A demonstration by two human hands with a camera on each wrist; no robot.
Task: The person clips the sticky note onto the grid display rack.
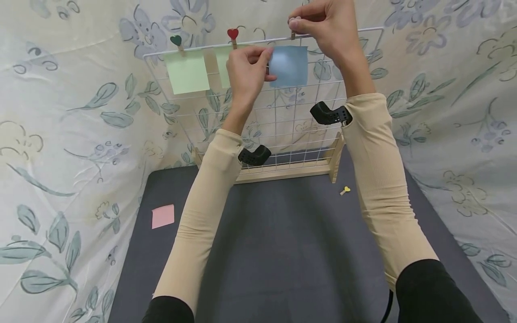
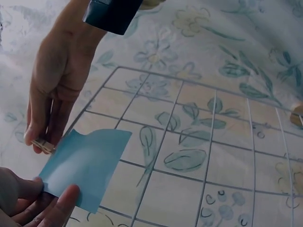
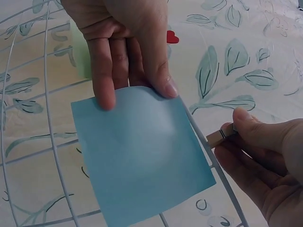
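Observation:
A blue paper square (image 1: pixel 289 67) lies against the top of a white wire grid (image 1: pixel 282 119). My left hand (image 1: pixel 248 74) pinches its left edge between thumb and fingers. Just above the top wire, my right hand (image 1: pixel 329 24) pinches a small wooden clothespin (image 3: pixel 220 137) by its end. In the right wrist view the clothespin's tip is close to the top wire; whether it touches the wire or paper I cannot tell. Two green paper squares hang to the left: one (image 1: pixel 187 72) under a green heart clip (image 1: pixel 176 41), the other (image 1: pixel 223 67) under a red heart clip (image 1: pixel 233 35), partly behind my left hand.
The grid stands in a wooden base (image 1: pixel 282 172) on a dark grey table (image 1: pixel 278 251). A pink paper square (image 1: pixel 163 216) lies at the left, a yellow heart clip (image 1: pixel 345 190) right of the base. Floral cloth (image 1: pixel 72 112) hangs behind and at both sides.

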